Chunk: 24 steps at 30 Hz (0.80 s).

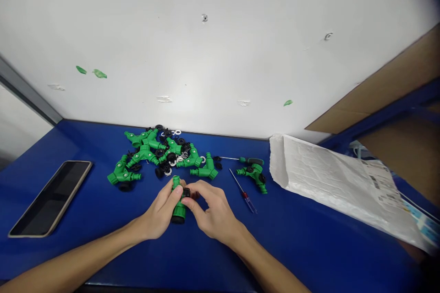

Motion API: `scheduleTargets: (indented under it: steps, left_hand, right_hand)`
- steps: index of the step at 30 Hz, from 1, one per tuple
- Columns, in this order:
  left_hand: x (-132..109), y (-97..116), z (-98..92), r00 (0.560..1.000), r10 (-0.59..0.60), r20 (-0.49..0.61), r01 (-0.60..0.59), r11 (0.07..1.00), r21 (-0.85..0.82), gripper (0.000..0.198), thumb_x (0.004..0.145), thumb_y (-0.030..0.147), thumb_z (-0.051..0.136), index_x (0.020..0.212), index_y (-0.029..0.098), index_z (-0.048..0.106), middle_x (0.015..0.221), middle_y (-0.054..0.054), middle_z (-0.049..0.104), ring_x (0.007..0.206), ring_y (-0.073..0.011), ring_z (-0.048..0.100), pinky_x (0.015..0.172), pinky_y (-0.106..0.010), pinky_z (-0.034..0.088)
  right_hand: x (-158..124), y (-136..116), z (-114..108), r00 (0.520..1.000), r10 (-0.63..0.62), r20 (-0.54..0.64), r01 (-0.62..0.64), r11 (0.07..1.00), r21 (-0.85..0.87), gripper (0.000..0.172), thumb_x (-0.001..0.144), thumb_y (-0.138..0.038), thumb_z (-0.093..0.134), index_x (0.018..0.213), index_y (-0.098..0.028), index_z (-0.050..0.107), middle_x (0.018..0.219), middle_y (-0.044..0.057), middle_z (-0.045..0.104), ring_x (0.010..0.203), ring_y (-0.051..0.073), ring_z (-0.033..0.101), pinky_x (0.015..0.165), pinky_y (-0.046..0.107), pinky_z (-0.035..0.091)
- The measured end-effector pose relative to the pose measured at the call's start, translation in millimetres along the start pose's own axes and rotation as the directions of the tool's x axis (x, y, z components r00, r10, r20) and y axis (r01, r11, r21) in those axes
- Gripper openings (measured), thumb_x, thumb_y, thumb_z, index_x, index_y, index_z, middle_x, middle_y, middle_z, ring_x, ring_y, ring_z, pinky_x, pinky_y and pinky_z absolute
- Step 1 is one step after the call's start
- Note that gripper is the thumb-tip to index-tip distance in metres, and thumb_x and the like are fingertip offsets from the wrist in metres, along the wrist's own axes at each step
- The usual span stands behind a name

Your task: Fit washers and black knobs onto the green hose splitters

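Between my two hands, above the blue table, is a green plastic hose splitter (178,210) with a black ring at its lower end. My left hand (161,213) is closed around its left side, the thumb lying across the green body. On its right side, my right hand (213,208) pinches a small black part (186,192) against the splitter between thumb and forefinger. Whether that part is fixed to the splitter cannot be told. Just beyond my hands lies a pile of green hose splitters (142,155) mixed with black fittings and white washers (167,171).
Right of my hands lie a purple-handled screwdriver (248,201), a green-and-black screwdriver (252,161) and another green splitter (255,174). A white padded envelope (330,174) covers the right side. A phone (51,199) rests at left. A white wall (213,64) rises behind the blue table (113,256).
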<state>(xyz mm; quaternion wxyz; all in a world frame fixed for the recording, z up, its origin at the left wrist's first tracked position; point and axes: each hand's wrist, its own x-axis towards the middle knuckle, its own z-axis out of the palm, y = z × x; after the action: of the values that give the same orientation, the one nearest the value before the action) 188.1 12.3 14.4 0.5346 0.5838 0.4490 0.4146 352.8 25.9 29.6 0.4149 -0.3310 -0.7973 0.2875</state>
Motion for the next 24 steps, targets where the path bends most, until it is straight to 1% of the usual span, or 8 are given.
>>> scheduleTargets:
  steps: [5, 9, 11, 14, 16, 18, 20, 24]
  left_hand:
    - [3.1, 2.8, -0.2, 0.999, -0.044, -0.001, 0.044, 0.998, -0.037, 0.036, 0.095, 0.048, 0.038, 0.089, 0.018, 0.056, 0.087, -0.001, 0.057, 0.086, -0.0178, 0.052, 0.083, -0.029, 0.044]
    - [2.2, 1.4, -1.8, 0.999, -0.048, 0.023, 0.049, 0.997, -0.052, 0.035, 0.097, 0.047, 0.036, 0.091, 0.017, 0.055, 0.089, -0.002, 0.057, 0.086, -0.0178, 0.052, 0.083, -0.029, 0.044]
    - [1.0, 0.4, -2.7, 1.000, -0.004, 0.030, 0.004, 1.000, -0.026, 0.035, 0.098, 0.046, 0.033, 0.093, 0.017, 0.053, 0.089, -0.002, 0.055, 0.087, -0.0179, 0.051, 0.083, -0.030, 0.043]
    - [-1.0, 0.1, -3.7, 0.994, 0.101, 0.051, -0.104, 0.993, 0.047, 0.033, 0.099, 0.043, 0.030, 0.097, 0.017, 0.051, 0.088, -0.003, 0.053, 0.085, -0.0175, 0.050, 0.083, -0.031, 0.042]
    - [-2.0, 0.1, -3.9, 0.985, 0.161, 0.066, -0.166, 0.982, 0.094, 0.030, 0.100, 0.040, 0.028, 0.100, 0.018, 0.048, 0.089, -0.003, 0.052, 0.084, -0.0172, 0.049, 0.082, -0.032, 0.041]
    - [-2.3, -0.8, -3.7, 0.974, 0.211, 0.081, -0.220, 0.967, 0.126, 0.026, 0.100, 0.036, 0.027, 0.100, 0.019, 0.046, 0.090, -0.003, 0.051, 0.084, -0.0168, 0.048, 0.082, -0.032, 0.041]
    - [-2.1, -3.4, -3.0, 0.962, 0.258, 0.094, -0.270, 0.952, 0.146, 0.022, 0.100, 0.033, 0.027, 0.099, 0.020, 0.045, 0.092, -0.003, 0.050, 0.085, -0.0168, 0.048, 0.082, -0.032, 0.041]
    - [-0.9, -13.3, -1.6, 0.941, 0.330, 0.082, -0.339, 0.925, 0.171, 0.015, 0.100, 0.029, 0.029, 0.099, 0.021, 0.041, 0.093, -0.003, 0.047, 0.088, -0.0174, 0.049, 0.082, -0.034, 0.043]
  right_hand:
    - [0.6, 5.4, -0.8, 0.993, -0.112, 0.021, 0.113, 0.992, -0.060, 0.008, 0.093, -0.019, 0.053, 0.098, -0.017, 0.058, 0.079, 0.006, 0.064, 0.068, 0.018, 0.056, 0.062, 0.030, 0.048]
    - [2.7, 5.2, -1.1, 0.988, -0.149, 0.036, 0.150, 0.988, -0.041, 0.009, 0.093, -0.018, 0.053, 0.098, -0.015, 0.060, 0.078, 0.007, 0.064, 0.070, 0.018, 0.054, 0.065, 0.030, 0.047]
    - [4.0, 3.0, -1.9, 0.995, -0.096, 0.022, 0.096, 0.995, 0.009, 0.008, 0.092, -0.020, 0.056, 0.094, -0.015, 0.062, 0.075, 0.005, 0.063, 0.067, 0.016, 0.055, 0.064, 0.028, 0.046]
    - [5.5, -1.5, -3.0, 0.997, 0.076, 0.008, -0.076, 0.990, 0.120, 0.012, 0.090, -0.025, 0.060, 0.085, -0.016, 0.065, 0.068, 0.002, 0.062, 0.060, 0.013, 0.055, 0.058, 0.024, 0.045]
    - [5.6, -4.3, -3.1, 0.989, 0.145, -0.006, -0.141, 0.975, 0.171, 0.012, 0.090, -0.026, 0.060, 0.088, -0.016, 0.067, 0.068, 0.001, 0.063, 0.059, 0.012, 0.055, 0.058, 0.023, 0.044]
    - [5.2, -6.7, -2.8, 0.989, 0.143, -0.027, -0.136, 0.975, 0.178, 0.012, 0.090, -0.024, 0.059, 0.090, -0.016, 0.067, 0.070, 0.001, 0.065, 0.061, 0.012, 0.056, 0.060, 0.023, 0.045]
    - [4.5, -8.6, -2.7, 0.990, 0.136, -0.027, -0.129, 0.976, 0.174, 0.014, 0.090, -0.024, 0.057, 0.084, -0.016, 0.066, 0.068, 0.001, 0.063, 0.060, 0.012, 0.054, 0.060, 0.024, 0.043]
    - [3.8, -9.4, -2.9, 0.979, 0.205, 0.017, -0.203, 0.952, 0.230, 0.022, 0.091, -0.027, 0.055, 0.072, -0.016, 0.059, 0.063, -0.001, 0.056, 0.057, 0.011, 0.048, 0.057, 0.023, 0.040]
